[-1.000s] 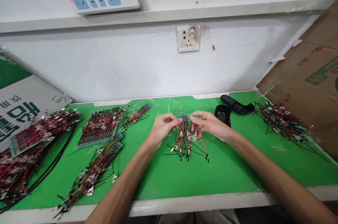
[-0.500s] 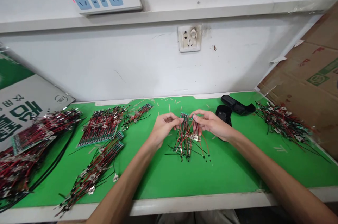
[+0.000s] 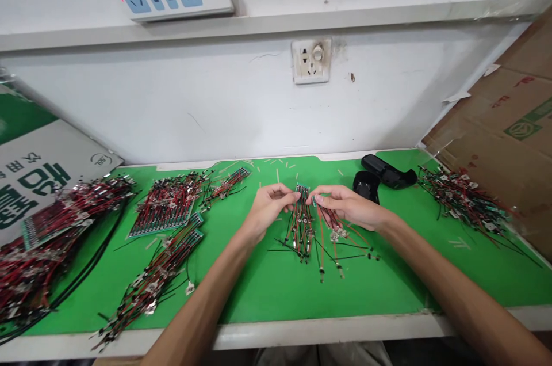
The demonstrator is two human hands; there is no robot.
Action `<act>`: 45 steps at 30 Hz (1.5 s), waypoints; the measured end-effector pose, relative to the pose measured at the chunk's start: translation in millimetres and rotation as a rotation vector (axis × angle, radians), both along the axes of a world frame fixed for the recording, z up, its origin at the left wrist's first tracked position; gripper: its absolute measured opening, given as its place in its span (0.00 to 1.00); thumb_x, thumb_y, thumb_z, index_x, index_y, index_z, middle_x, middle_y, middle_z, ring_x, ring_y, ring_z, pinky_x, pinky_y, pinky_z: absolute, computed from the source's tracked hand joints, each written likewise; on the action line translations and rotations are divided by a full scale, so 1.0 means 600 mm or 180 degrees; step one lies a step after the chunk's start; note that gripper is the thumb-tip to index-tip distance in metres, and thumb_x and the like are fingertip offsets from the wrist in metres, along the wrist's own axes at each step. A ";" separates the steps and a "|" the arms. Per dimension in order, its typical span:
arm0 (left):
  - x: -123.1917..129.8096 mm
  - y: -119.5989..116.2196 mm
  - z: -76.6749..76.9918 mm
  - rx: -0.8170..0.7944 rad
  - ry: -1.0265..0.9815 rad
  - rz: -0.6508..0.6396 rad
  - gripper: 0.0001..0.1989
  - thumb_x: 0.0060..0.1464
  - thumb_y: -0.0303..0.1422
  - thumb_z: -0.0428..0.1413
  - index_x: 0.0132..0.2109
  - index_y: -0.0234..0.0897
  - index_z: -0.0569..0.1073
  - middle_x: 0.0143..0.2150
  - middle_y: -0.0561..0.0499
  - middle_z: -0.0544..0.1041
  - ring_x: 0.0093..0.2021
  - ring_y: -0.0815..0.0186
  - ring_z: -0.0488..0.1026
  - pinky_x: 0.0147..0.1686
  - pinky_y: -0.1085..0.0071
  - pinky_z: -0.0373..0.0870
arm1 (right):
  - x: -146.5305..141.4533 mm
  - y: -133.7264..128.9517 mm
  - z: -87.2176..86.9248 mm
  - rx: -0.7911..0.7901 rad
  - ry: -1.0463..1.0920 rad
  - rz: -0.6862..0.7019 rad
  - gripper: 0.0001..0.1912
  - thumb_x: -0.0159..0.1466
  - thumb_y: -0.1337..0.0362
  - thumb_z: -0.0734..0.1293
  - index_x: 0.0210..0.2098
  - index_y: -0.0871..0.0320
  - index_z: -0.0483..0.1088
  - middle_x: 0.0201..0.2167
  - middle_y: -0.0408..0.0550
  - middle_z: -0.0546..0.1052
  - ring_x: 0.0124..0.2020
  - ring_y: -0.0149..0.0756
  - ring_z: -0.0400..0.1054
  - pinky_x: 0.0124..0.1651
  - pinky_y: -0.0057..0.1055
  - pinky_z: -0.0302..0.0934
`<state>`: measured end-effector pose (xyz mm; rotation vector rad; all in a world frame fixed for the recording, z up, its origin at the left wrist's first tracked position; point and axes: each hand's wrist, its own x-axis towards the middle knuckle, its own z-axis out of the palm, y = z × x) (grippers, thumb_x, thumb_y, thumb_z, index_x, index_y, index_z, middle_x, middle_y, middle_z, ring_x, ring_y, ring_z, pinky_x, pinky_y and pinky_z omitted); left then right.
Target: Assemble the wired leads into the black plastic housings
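My left hand (image 3: 275,205) pinches the edge of a small panel of wired circuit boards (image 3: 303,189), green with red and black leads hanging down toward me. Just to its right, my right hand (image 3: 345,204) is closed on a smaller wired circuit board piece (image 3: 315,201). Red and black wires with silvery metal parts (image 3: 339,234) trail from that piece over the green mat. A narrow gap separates the two pieces at the top, while some of their wires lie close together below.
Wired board panels (image 3: 164,205) and bundles (image 3: 159,274) lie left, beside a larger heap (image 3: 64,228). Another wired pile (image 3: 466,199) sits right, near a cardboard box (image 3: 509,141). Black plastic parts (image 3: 386,172) rest behind my right hand. Thin pale strips (image 3: 278,173) dot the green mat (image 3: 267,297).
The piece in my right hand has turned, and its wires have swung out to the right, away from the panel. My left hand stays in place on the panel.
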<state>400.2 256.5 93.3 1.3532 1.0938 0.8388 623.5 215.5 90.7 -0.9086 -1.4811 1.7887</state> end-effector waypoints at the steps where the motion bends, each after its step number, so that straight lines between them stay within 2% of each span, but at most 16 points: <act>1: -0.003 0.003 -0.001 -0.0003 0.0031 0.0085 0.15 0.42 0.43 0.69 0.28 0.36 0.76 0.27 0.52 0.75 0.27 0.69 0.68 0.31 0.70 0.62 | 0.005 0.000 0.002 0.0010 -0.0134 0.0082 0.22 0.68 0.44 0.69 0.46 0.57 0.72 0.24 0.40 0.73 0.19 0.28 0.64 0.20 0.25 0.57; 3: -0.010 0.010 -0.002 0.0027 0.0081 0.0326 0.16 0.42 0.44 0.68 0.30 0.36 0.76 0.28 0.52 0.76 0.28 0.69 0.68 0.31 0.70 0.62 | 0.013 -0.001 0.004 0.0181 -0.0556 0.0213 0.20 0.70 0.45 0.67 0.45 0.57 0.72 0.24 0.41 0.74 0.18 0.29 0.62 0.21 0.26 0.57; 5: -0.017 0.017 -0.001 0.0079 0.0084 0.0481 0.18 0.42 0.46 0.68 0.31 0.35 0.78 0.30 0.51 0.76 0.29 0.68 0.69 0.32 0.69 0.63 | 0.017 -0.003 0.004 0.0693 -0.1122 0.0031 0.19 0.72 0.48 0.64 0.43 0.57 0.74 0.27 0.45 0.76 0.22 0.33 0.67 0.26 0.30 0.62; 7: -0.022 0.020 0.001 0.0127 0.0045 0.0413 0.20 0.43 0.48 0.68 0.33 0.35 0.78 0.31 0.50 0.77 0.31 0.67 0.69 0.33 0.69 0.64 | 0.015 -0.006 0.003 0.1457 -0.1725 -0.0503 0.17 0.73 0.51 0.63 0.44 0.56 0.76 0.36 0.50 0.79 0.34 0.40 0.73 0.39 0.38 0.68; 9: -0.020 0.018 0.003 0.0191 0.0007 0.0232 0.21 0.43 0.49 0.69 0.34 0.35 0.79 0.31 0.50 0.77 0.31 0.67 0.69 0.34 0.69 0.64 | 0.006 -0.007 0.000 0.2130 -0.2180 -0.1140 0.16 0.74 0.54 0.62 0.48 0.56 0.77 0.46 0.53 0.79 0.48 0.47 0.73 0.53 0.46 0.65; 11: -0.014 0.013 0.004 0.0272 -0.0016 0.0043 0.21 0.44 0.50 0.69 0.35 0.36 0.79 0.32 0.51 0.77 0.32 0.67 0.70 0.36 0.69 0.65 | -0.008 -0.005 -0.006 0.2322 -0.2150 -0.1590 0.17 0.74 0.54 0.63 0.53 0.55 0.76 0.52 0.54 0.77 0.53 0.48 0.71 0.59 0.48 0.62; 14: -0.002 0.002 0.001 0.0306 -0.0026 -0.0287 0.20 0.47 0.49 0.68 0.35 0.36 0.78 0.32 0.52 0.77 0.33 0.68 0.70 0.38 0.70 0.66 | -0.028 0.005 -0.021 0.1909 -0.1373 -0.1737 0.18 0.71 0.53 0.66 0.55 0.55 0.76 0.52 0.53 0.79 0.49 0.44 0.73 0.54 0.43 0.66; 17: 0.006 -0.004 -0.005 0.0261 -0.0027 -0.0496 0.19 0.48 0.47 0.67 0.36 0.36 0.76 0.31 0.52 0.77 0.32 0.69 0.71 0.37 0.70 0.66 | -0.040 0.012 -0.038 0.1570 -0.0780 -0.1726 0.16 0.67 0.53 0.70 0.47 0.57 0.80 0.44 0.51 0.81 0.43 0.44 0.75 0.47 0.40 0.68; 19: 0.008 -0.006 -0.008 0.0193 0.0002 -0.0509 0.20 0.47 0.45 0.68 0.39 0.36 0.75 0.31 0.52 0.79 0.31 0.69 0.72 0.36 0.70 0.67 | -0.045 0.010 -0.044 0.1559 -0.0815 -0.1840 0.15 0.66 0.54 0.71 0.44 0.58 0.81 0.38 0.51 0.80 0.39 0.43 0.74 0.42 0.39 0.68; 22: 0.007 -0.006 -0.012 0.0111 0.0049 -0.0479 0.23 0.44 0.43 0.70 0.44 0.35 0.76 0.32 0.49 0.81 0.29 0.67 0.73 0.34 0.69 0.68 | -0.051 -0.002 -0.039 0.1864 -0.1161 -0.2045 0.10 0.66 0.59 0.71 0.42 0.57 0.83 0.35 0.51 0.79 0.35 0.42 0.73 0.39 0.39 0.66; 26: 0.004 -0.006 -0.014 0.0068 -0.0005 -0.0440 0.19 0.41 0.43 0.71 0.35 0.34 0.78 0.29 0.48 0.80 0.28 0.67 0.73 0.31 0.69 0.69 | -0.062 -0.016 -0.031 0.2205 -0.1187 -0.2213 0.08 0.67 0.64 0.70 0.40 0.54 0.83 0.34 0.50 0.80 0.34 0.42 0.73 0.40 0.39 0.66; 30: 0.001 -0.011 -0.004 0.0046 0.0088 -0.0409 0.16 0.43 0.44 0.70 0.30 0.34 0.80 0.24 0.50 0.77 0.23 0.70 0.68 0.27 0.70 0.65 | -0.064 -0.014 -0.038 0.2073 -0.1070 -0.2260 0.08 0.67 0.62 0.71 0.40 0.55 0.83 0.33 0.50 0.79 0.33 0.41 0.72 0.38 0.39 0.65; 33: -0.006 -0.011 0.012 0.0011 0.0043 -0.0513 0.15 0.44 0.43 0.70 0.32 0.36 0.81 0.26 0.51 0.77 0.26 0.70 0.69 0.30 0.71 0.65 | -0.057 -0.004 -0.044 0.1668 -0.0623 -0.2028 0.11 0.65 0.56 0.73 0.41 0.56 0.82 0.35 0.50 0.79 0.34 0.40 0.72 0.37 0.36 0.64; 38: -0.023 -0.002 0.024 -0.0072 0.0115 -0.0952 0.15 0.45 0.44 0.69 0.33 0.38 0.82 0.30 0.50 0.78 0.30 0.69 0.69 0.34 0.71 0.64 | -0.042 0.011 -0.040 0.0960 -0.0127 -0.1249 0.20 0.62 0.48 0.75 0.43 0.58 0.79 0.35 0.49 0.78 0.32 0.36 0.70 0.33 0.33 0.64; 41: -0.027 0.000 0.020 -0.0160 0.0100 -0.1051 0.15 0.45 0.45 0.69 0.29 0.38 0.80 0.27 0.52 0.75 0.28 0.70 0.66 0.32 0.71 0.61 | -0.036 0.014 -0.038 0.0844 -0.0113 -0.1119 0.21 0.62 0.47 0.74 0.43 0.57 0.78 0.34 0.47 0.77 0.30 0.34 0.67 0.31 0.31 0.63; 45: -0.026 -0.002 0.017 -0.0618 -0.0121 -0.0915 0.16 0.43 0.43 0.71 0.27 0.37 0.76 0.26 0.53 0.72 0.27 0.71 0.66 0.30 0.71 0.59 | -0.031 0.011 -0.036 0.0764 0.0113 -0.0984 0.18 0.65 0.48 0.72 0.44 0.55 0.76 0.32 0.43 0.74 0.29 0.31 0.65 0.32 0.30 0.60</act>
